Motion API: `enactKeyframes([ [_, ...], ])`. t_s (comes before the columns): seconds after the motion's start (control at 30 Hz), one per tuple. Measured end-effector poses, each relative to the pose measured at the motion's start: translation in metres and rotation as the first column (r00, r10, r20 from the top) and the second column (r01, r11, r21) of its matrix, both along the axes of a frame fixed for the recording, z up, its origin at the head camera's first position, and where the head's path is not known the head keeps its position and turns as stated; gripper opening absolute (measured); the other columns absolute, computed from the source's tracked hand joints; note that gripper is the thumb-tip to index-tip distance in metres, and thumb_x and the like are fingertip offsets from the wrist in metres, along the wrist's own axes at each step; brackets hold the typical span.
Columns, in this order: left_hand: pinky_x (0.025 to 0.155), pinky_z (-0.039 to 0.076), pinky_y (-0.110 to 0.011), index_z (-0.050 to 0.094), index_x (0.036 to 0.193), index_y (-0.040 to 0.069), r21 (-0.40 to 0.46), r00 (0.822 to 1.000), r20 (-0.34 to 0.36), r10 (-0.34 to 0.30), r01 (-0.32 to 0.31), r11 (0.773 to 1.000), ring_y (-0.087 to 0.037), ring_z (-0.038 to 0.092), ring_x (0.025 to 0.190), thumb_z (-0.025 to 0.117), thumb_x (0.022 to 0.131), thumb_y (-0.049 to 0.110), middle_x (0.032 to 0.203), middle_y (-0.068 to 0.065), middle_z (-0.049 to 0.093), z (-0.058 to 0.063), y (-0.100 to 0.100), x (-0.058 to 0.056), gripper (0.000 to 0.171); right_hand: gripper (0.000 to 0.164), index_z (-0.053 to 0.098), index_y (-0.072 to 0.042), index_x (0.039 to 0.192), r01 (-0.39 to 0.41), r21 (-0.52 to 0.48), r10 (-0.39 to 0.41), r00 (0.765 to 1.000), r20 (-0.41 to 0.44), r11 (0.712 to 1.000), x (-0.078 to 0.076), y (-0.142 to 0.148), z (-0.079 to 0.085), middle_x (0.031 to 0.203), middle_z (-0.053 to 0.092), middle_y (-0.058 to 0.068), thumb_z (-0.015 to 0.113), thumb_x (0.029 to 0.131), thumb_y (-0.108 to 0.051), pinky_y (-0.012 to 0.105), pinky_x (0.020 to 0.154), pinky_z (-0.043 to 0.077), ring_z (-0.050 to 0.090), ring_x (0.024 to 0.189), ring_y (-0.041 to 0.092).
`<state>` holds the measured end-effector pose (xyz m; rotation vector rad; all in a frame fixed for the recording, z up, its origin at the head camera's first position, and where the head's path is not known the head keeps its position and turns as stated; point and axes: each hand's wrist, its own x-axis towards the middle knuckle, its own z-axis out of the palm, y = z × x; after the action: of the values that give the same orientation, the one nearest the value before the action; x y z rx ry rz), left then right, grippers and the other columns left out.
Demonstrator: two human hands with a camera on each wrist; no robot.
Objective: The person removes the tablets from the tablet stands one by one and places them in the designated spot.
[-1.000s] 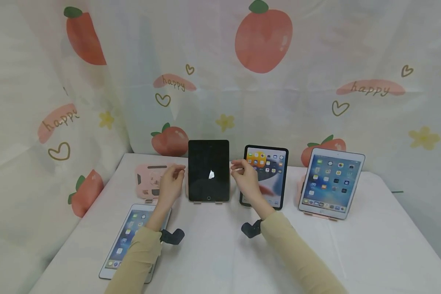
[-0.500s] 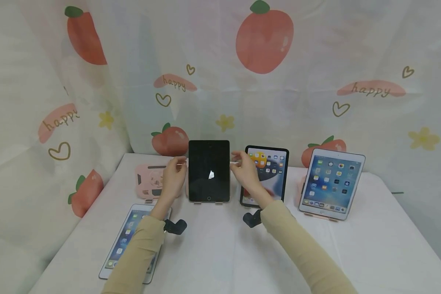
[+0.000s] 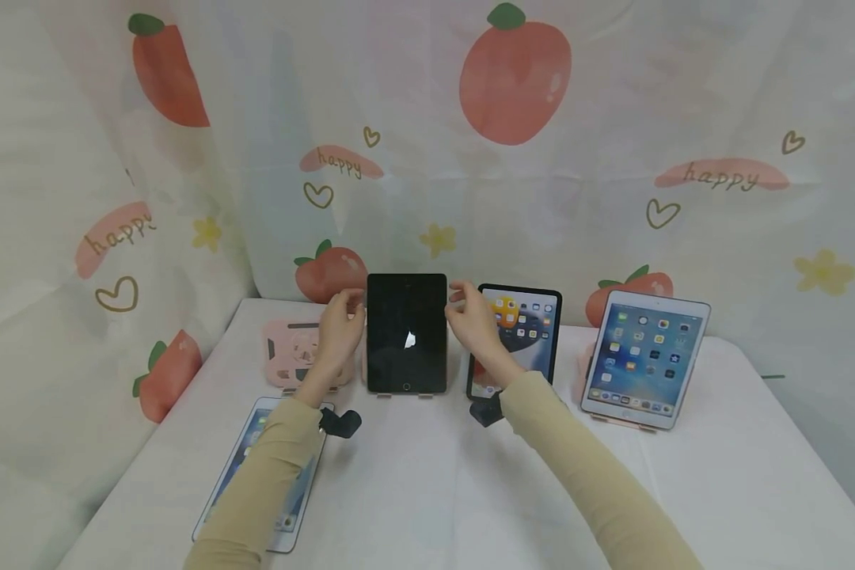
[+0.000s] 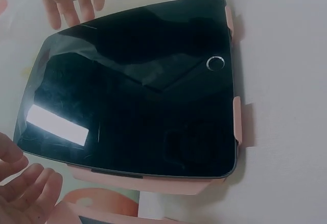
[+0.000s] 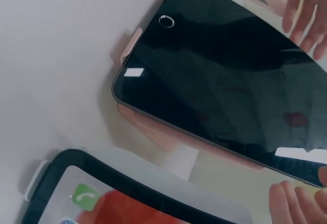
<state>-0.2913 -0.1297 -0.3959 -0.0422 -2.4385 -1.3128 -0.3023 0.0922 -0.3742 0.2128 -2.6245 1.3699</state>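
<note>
A black tablet [image 3: 407, 332] with a dark screen leans on a pink stand [image 4: 237, 121], whose small lips hold its lower edge. My left hand [image 3: 341, 324] is at the tablet's upper left side; in the left wrist view its thumb [image 4: 11, 152] is right at the tablet's corner and the loosely bent fingers are beside the edge. My right hand [image 3: 473, 315] mirrors it at the upper right side, fingertips [image 5: 289, 196] just off the edge and thumb at the rim. Neither hand visibly grips the tablet.
Right of it stand a black-framed tablet [image 3: 539, 348] and a white tablet [image 3: 647, 360], both with lit-looking home screens. Another white tablet [image 3: 302, 495] lies flat at front left, partly under my left sleeve. A pink stand [image 3: 279, 352] is behind my left hand. A fruit-print curtain [image 3: 577, 229] closes the back.
Both hands have moved up along the tablet's sides, from about mid-height toward its top corners. The tablet has stayed on its stand. The head view has shifted slightly.
</note>
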Motion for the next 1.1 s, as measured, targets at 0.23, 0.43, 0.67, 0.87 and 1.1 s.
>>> enactKeyframes([
  [0.23,0.096,0.048,-0.044,0.056,0.125,0.002,-0.006,1.000,0.029,-0.002,0.002,1.000,-0.032,0.060,0.110,0.047,0.099,0.011,0.118,-0.018,0.059,0.001,0.002,-0.009,0.030,0.045,0.044,-0.006,0.138,-0.008,0.025,0.008,1.000,0.011,1.000,-0.003,-0.003,0.000,0.116,0.062,0.016,0.054,0.094,-0.010,0.038,0.076,0.055,0.066,0.102,0.031],
  [0.43,0.099,0.048,-0.044,0.054,0.129,0.003,0.006,0.999,0.050,-0.019,0.019,1.000,-0.032,0.058,0.114,0.046,0.099,0.011,0.122,-0.019,0.059,0.001,0.005,-0.013,0.032,0.044,0.044,-0.007,0.138,-0.008,0.010,0.007,1.000,0.015,1.000,-0.005,-0.006,0.000,0.114,0.061,0.017,0.054,0.095,-0.010,0.033,0.071,0.052,0.065,0.097,0.030],
  [0.67,0.094,0.050,-0.045,0.054,0.129,0.006,-0.002,0.997,0.074,-0.008,0.008,1.000,-0.032,0.059,0.112,0.047,0.099,0.013,0.122,-0.018,0.061,0.004,0.006,-0.014,0.032,0.043,0.043,-0.008,0.138,-0.002,-0.005,0.002,1.000,0.022,1.000,-0.007,-0.007,-0.003,0.113,0.061,0.017,0.052,0.096,-0.011,0.032,0.070,0.051,0.063,0.093,0.029],
  [0.87,0.082,0.053,-0.044,0.055,0.128,0.007,0.008,0.996,0.091,0.011,-0.012,1.000,-0.032,0.063,0.103,0.048,0.099,0.013,0.119,-0.018,0.064,0.005,0.007,-0.014,0.030,0.043,0.043,-0.009,0.139,0.001,-0.026,-0.001,1.000,0.020,1.000,-0.011,-0.007,-0.007,0.112,0.061,0.017,0.052,0.096,-0.011,0.031,0.070,0.051,0.064,0.091,0.029],
  [1.1,0.084,0.053,-0.045,0.055,0.126,0.007,0.007,0.996,0.091,0.022,-0.023,1.000,-0.033,0.063,0.105,0.049,0.099,0.012,0.120,-0.020,0.064,0.004,0.008,-0.017,0.029,0.040,0.046,-0.009,0.136,0.019,-0.042,-0.018,1.000,0.009,0.999,-0.013,-0.009,-0.009,0.110,0.061,0.016,0.052,0.096,-0.011,0.032,0.070,0.049,0.064,0.093,0.030],
])
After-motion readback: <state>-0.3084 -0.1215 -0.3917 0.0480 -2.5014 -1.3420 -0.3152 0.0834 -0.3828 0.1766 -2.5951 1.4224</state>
